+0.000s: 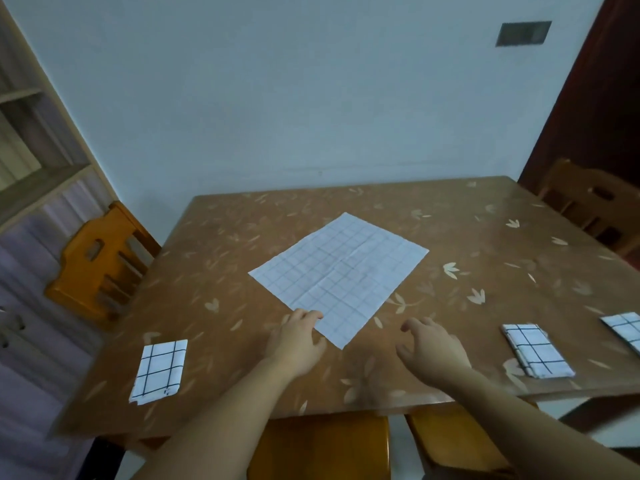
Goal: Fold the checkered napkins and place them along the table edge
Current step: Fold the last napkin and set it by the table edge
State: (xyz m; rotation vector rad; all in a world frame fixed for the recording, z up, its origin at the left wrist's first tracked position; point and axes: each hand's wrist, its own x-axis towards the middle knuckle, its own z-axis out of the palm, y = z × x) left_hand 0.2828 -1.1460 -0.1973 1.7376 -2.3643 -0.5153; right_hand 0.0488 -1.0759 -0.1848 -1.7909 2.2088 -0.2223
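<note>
Lying flat cornerwise, the open napkin (339, 275) points toward left hand (299, 336) touching it; right hand (433, 344) hovers loose, empty.

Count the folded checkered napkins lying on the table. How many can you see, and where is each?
3: one near the left front edge, one near the right front edge, one cut off by the frame's right border. More may lie outside view.

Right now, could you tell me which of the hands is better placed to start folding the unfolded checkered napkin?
Left, probably: the left hand already touches the flat white checkered napkin at its near edge, while the right hand hovers beside it, touching nothing.
</note>
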